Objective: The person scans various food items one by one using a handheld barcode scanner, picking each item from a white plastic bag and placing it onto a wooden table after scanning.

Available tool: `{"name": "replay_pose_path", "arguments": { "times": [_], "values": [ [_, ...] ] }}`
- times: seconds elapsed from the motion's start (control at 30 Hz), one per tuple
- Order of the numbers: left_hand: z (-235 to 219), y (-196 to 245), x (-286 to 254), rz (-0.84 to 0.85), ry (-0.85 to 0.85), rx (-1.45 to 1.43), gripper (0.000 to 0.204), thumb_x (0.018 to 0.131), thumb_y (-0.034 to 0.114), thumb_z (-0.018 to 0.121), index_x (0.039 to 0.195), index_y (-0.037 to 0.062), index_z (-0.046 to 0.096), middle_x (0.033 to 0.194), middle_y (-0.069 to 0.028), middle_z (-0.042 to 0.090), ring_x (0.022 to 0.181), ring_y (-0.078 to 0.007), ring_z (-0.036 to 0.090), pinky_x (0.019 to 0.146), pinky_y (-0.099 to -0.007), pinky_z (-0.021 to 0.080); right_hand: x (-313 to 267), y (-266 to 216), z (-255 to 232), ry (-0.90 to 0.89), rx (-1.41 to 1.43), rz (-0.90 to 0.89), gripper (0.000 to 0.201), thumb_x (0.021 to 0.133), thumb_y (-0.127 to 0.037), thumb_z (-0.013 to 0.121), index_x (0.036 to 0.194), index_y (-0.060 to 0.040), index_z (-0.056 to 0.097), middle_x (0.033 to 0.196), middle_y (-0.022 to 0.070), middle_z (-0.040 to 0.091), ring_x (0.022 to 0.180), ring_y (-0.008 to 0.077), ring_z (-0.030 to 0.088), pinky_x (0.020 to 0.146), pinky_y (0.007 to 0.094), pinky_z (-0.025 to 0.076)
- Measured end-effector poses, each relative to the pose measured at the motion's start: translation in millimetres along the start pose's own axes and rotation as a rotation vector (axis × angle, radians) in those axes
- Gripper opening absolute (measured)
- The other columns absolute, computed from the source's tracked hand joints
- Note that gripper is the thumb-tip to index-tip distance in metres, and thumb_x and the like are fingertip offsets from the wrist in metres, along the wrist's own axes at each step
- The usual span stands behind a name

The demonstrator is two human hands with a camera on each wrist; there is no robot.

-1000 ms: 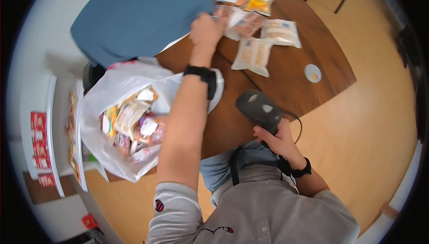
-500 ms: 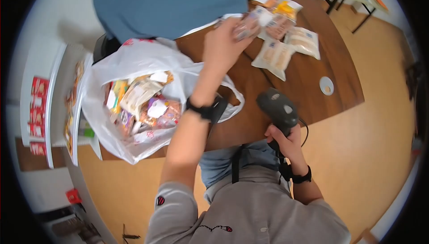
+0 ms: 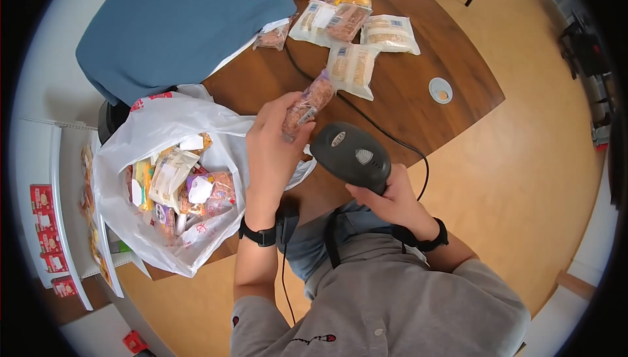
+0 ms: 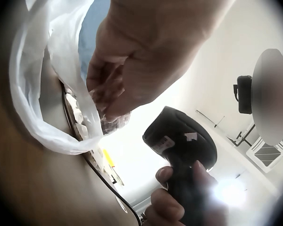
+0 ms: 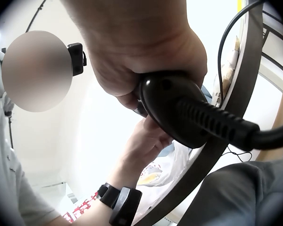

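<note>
In the head view the left hand (image 3: 271,141) pinches a clear packet of reddish-brown food (image 3: 309,105), its barcode label showing, above the table. Close on its right, the right hand (image 3: 396,200) grips the handle of a black handheld scanner (image 3: 351,156), whose head is near the packet. The left wrist view shows the scanner (image 4: 181,141) facing the left hand (image 4: 146,56). In the right wrist view the right hand (image 5: 146,52) wraps the scanner grip (image 5: 172,110), a cable running from its end.
A white plastic bag (image 3: 222,120) full of packets stands at the left. Several packets (image 3: 352,69) lie on the brown table (image 3: 418,118), with a round sticker (image 3: 440,91) near its edge. Blue cloth (image 3: 176,23) covers something behind. Shelves (image 3: 69,213) with red packs stand far left.
The left hand has picked up a packet from the back of the table and drawn it back towards the body, beside the scanner. The scanner has shifted towards it. The head view has shifted too.
</note>
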State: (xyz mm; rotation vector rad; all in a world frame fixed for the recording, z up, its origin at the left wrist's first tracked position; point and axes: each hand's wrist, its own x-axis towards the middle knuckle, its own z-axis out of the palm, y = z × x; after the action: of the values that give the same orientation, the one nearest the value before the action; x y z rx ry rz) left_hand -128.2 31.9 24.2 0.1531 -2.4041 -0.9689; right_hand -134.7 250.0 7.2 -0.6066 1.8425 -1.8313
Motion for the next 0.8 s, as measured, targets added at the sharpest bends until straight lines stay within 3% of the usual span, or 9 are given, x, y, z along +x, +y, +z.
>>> {"name": "replay_pose_path", "arguments": {
  "times": [0.23,0.37,0.4,0.47,0.5,0.57,0.67,0.73,0.8],
  "values": [
    [-29,8,-18,-0.026,-0.017,0.055,0.04,0.075,0.001,0.077,0.113,0.0051,0.065,0.104,-0.012,0.069,0.09,-0.025,0.069,0.076,-0.0321,0.054,2,11,-4,-0.011,-0.028,0.066,0.005,0.086,-0.005,0.069,0.088,-0.0004,0.068,0.068,0.0053,0.066,0.06,0.0097,0.064,0.057,0.0252,0.048],
    [-106,2,-48,-0.497,0.103,-0.304,0.038,0.082,-0.001,0.074,0.117,0.0032,0.06,0.108,-0.0052,0.065,0.08,-0.0064,0.065,0.064,-0.0202,0.051,4,23,-14,0.029,0.228,0.037,0.011,0.091,-0.007,0.066,0.095,0.0024,0.066,0.071,0.006,0.066,0.059,0.0105,0.062,0.056,0.0238,0.049],
    [-127,-8,-54,-0.4,0.143,-0.286,0.037,0.085,-0.005,0.068,0.12,0.0018,0.059,0.111,-0.0052,0.064,0.082,-0.0069,0.062,0.068,-0.021,0.05,6,19,-14,0.04,0.285,0.105,0.014,0.092,-0.008,0.065,0.101,0.002,0.064,0.072,0.0058,0.065,0.059,0.0104,0.062,0.056,0.0233,0.049],
    [-171,-31,-69,-0.478,0.198,-0.142,0.031,0.089,0.006,0.069,0.119,0.0036,0.06,0.1,-0.0035,0.065,0.086,-0.0076,0.059,0.069,-0.0198,0.045,11,19,-19,0.013,0.34,0.151,0.026,0.094,-0.01,0.064,0.117,0.0007,0.058,0.073,0.0047,0.064,0.059,0.0108,0.061,0.055,0.0229,0.048],
    [-179,-45,-73,-0.462,0.305,-0.173,0.029,0.091,0.009,0.069,0.118,0.0036,0.061,0.094,-0.0022,0.064,0.079,-0.0063,0.057,0.069,-0.0192,0.044,12,20,-21,0.039,0.335,0.147,0.026,0.094,-0.01,0.064,0.117,0.0007,0.058,0.073,0.0047,0.064,0.059,0.0108,0.061,0.055,0.0229,0.048],
    [-211,-65,-81,-0.593,0.3,0.081,0.029,0.09,0.015,0.072,0.115,0.0036,0.062,0.093,-0.0023,0.064,0.077,-0.0047,0.056,0.069,-0.0196,0.043,15,23,-24,-0.025,0.428,0.162,0.024,0.095,-0.011,0.063,0.116,0.0005,0.058,0.073,0.0047,0.064,0.059,0.0111,0.061,0.054,0.0237,0.048],
    [-216,-84,-71,-0.52,0.336,0.23,0.03,0.088,0.018,0.074,0.112,0.003,0.064,0.095,-0.0046,0.067,0.082,-0.0089,0.061,0.071,-0.024,0.047,17,26,-29,-0.028,0.408,0.181,0.029,0.097,-0.017,0.057,0.119,0.0007,0.055,0.074,0.0073,0.064,0.058,0.0124,0.06,0.056,0.0253,0.047],
    [-205,-73,-54,-0.244,0.456,0.99,0.029,0.087,0.018,0.074,0.11,0.0015,0.065,0.1,-0.0072,0.068,0.089,-0.0152,0.065,0.076,-0.0285,0.05,17,25,-30,-0.017,0.43,0.188,0.029,0.097,-0.018,0.057,0.119,0.0006,0.055,0.074,0.0073,0.064,0.058,0.0125,0.06,0.056,0.0253,0.047],
    [-181,-63,-35,-0.192,0.488,0.849,0.029,0.087,0.017,0.073,0.109,0.0011,0.066,0.103,-0.008,0.069,0.093,-0.0172,0.065,0.079,-0.0302,0.051,16,26,-30,-0.005,0.439,0.18,0.029,0.097,-0.019,0.057,0.118,0.0005,0.055,0.073,0.0075,0.064,0.058,0.013,0.06,0.056,0.0256,0.046]
  ]
}}
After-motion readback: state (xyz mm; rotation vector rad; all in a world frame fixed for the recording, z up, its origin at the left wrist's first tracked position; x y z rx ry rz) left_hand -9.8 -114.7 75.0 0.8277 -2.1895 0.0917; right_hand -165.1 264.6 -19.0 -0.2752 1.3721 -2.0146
